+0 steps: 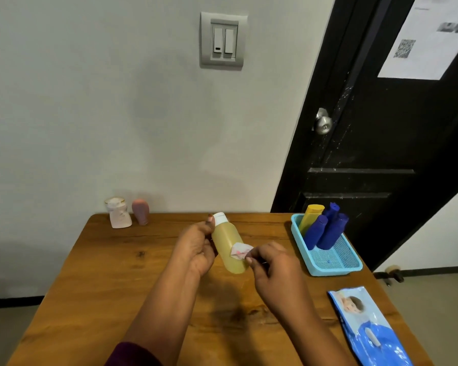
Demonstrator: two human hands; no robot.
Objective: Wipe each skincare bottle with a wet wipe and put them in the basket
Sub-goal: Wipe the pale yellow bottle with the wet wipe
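Note:
My left hand (196,247) grips a yellow-green bottle with a white cap (226,241), held tilted above the middle of the wooden table (117,273). My right hand (271,262) pinches a small crumpled wet wipe (239,250) against the bottle's lower side. A light blue basket (328,262) stands to the right and holds a yellow tube (311,217) and three dark blue bottles (328,231). At the table's far left edge stand a pale pink bottle with a gold-rimmed top (119,212) and a dusty pink bottle (141,211).
A blue pack of wet wipes (368,326) lies at the table's near right corner. The table backs onto a grey wall with a light switch (224,39). A black door (381,128) stands behind the basket.

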